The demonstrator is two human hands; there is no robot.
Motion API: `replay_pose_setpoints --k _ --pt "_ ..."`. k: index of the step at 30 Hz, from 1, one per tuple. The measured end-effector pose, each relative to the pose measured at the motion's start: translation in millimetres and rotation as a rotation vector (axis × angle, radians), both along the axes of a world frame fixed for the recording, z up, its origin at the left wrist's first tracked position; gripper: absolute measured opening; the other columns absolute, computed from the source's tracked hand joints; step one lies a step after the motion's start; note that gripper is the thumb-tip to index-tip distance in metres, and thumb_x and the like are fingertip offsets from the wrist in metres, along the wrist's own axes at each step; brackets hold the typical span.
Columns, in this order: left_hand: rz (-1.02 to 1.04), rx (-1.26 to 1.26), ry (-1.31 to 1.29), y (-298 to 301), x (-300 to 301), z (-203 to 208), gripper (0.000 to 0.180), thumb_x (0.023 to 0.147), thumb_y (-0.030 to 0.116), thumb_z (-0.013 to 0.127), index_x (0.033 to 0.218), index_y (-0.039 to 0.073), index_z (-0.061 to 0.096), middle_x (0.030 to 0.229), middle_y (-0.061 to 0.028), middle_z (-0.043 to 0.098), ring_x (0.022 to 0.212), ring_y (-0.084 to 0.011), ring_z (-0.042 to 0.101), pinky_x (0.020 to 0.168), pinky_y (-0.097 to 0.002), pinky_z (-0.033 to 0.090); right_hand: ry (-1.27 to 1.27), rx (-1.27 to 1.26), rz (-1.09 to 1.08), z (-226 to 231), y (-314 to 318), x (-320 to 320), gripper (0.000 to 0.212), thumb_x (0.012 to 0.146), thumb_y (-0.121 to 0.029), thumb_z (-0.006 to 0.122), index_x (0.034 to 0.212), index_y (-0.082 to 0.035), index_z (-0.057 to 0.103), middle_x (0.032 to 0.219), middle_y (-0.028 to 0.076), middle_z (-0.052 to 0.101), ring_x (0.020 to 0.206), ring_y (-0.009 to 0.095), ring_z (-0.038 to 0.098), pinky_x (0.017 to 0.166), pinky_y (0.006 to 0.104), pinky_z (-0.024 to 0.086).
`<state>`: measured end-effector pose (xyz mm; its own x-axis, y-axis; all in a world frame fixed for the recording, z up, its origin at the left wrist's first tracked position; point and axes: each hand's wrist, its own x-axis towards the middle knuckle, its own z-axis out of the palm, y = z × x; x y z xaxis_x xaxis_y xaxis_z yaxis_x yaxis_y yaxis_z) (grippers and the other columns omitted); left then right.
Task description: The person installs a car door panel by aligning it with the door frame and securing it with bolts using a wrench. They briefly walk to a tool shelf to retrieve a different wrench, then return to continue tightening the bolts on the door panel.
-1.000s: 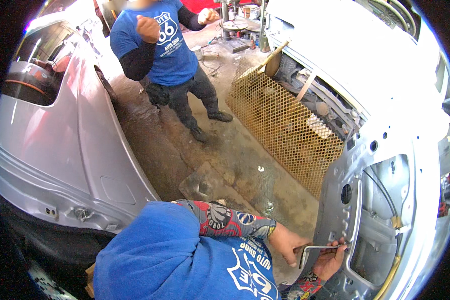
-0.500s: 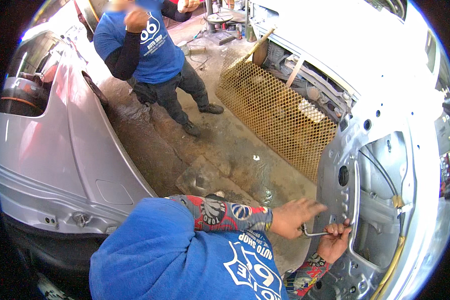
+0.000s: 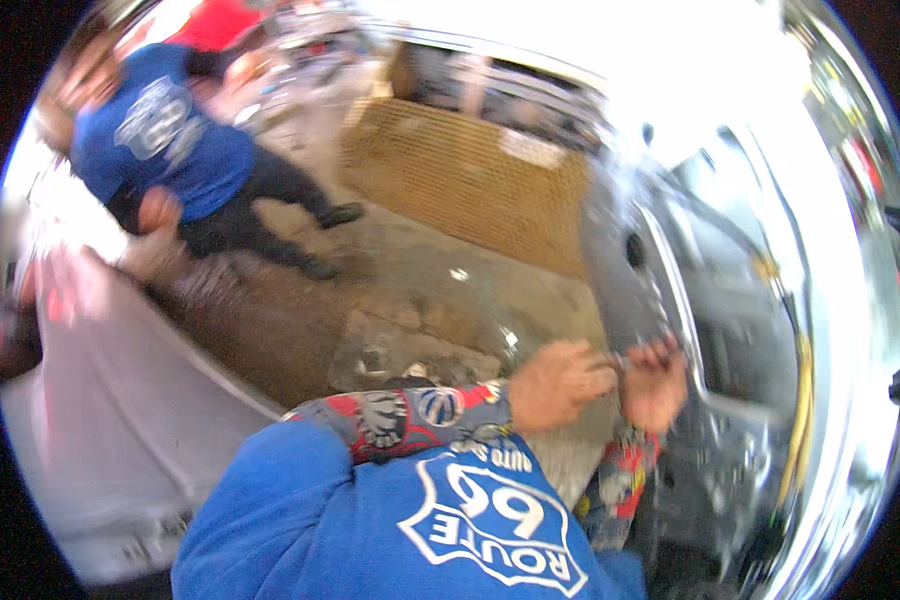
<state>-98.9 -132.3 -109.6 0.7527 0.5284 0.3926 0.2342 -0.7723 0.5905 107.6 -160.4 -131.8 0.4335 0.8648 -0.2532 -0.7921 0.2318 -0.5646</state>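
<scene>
One thin tool (image 3: 620, 360) is beside the grey panel (image 3: 620, 295). The left hand (image 3: 562, 386) curls around one end, maybe for a firm grip; the right hand (image 3: 655, 388) pinches farther along, maybe to steady it.

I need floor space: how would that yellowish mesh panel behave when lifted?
The mesh panel is probably fairly stiff: its broad face shows no obvious sag. It may be light for its size, given the open grid, and likely awkward to carry, being so wide.
</scene>
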Motion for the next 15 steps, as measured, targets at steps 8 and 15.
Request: replay_pose_setpoints --k 8,15 --pt "-0.34 -1.35 -0.152 -2 -13 21 0.041 0.092 0.019 0.067 0.127 0.002 0.055 0.124 -0.0134 0.062 0.103 -0.0222 0.062 0.085 -0.0325 0.051 0.241 0.199 -0.017 -4 2 -7 0.031 0.103 -0.04 0.051 0.112 -0.011 0.058 0.075 -0.003 0.045 0.062 0.011 0.037 0.06 0.0287 0.036" --pt "-0.182 -0.886 -0.043 -8 6 -1 0.027 0.09 0.014 0.068 0.114 0.002 0.064 0.105 -0.0094 0.069 0.09 -0.0222 0.066 0.08 -0.0326 0.051 0.298 0.178 -0.054 16 0 -17 0.031 0.106 -0.037 0.044 0.113 -0.011 0.059 0.08 -0.001 0.05 0.068 0.012 0.044 0.063 0.0296 0.039"
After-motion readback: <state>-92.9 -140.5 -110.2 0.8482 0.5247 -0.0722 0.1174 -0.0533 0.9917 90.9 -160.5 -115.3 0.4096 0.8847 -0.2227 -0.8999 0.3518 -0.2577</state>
